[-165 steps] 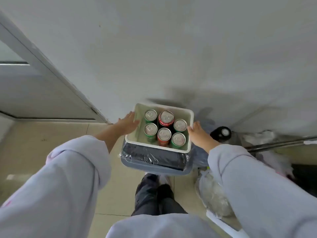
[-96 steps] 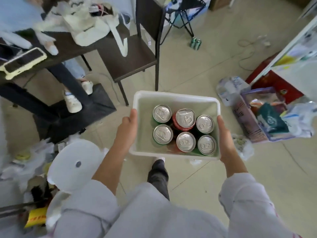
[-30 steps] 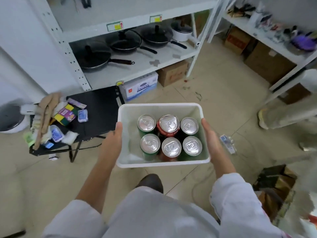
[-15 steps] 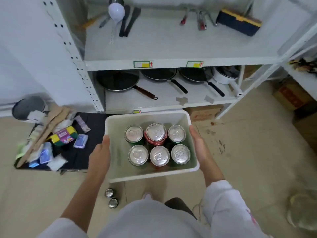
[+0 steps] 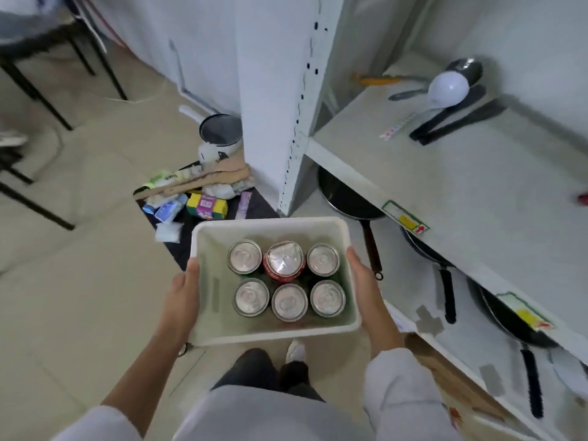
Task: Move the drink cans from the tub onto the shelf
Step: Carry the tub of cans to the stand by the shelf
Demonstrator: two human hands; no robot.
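Observation:
A white plastic tub [image 5: 270,334] is carried at waist height in front of me. Several drink cans stand upright in it in two rows, a red can [image 5: 284,262] in the back middle and green cans [image 5: 327,298] around it. My left hand [image 5: 182,300] grips the tub's left rim, thumb over the edge. My right hand [image 5: 366,289] grips the right rim. The white metal shelf [image 5: 477,189] runs along the right, its top board at about the tub's height.
Ladles and spatulas [image 5: 451,100] lie at the far end of the shelf board. Black frying pans [image 5: 346,198] sit on the lower board. A low black table [image 5: 203,202] with packets and a pot [image 5: 221,133] stand on the floor ahead. Chair legs [image 5: 35,100] are at the left.
I have turned left with the tub; the shelf now runs along my right side instead of straight ahead. Both hands keep the same hold on the tub.

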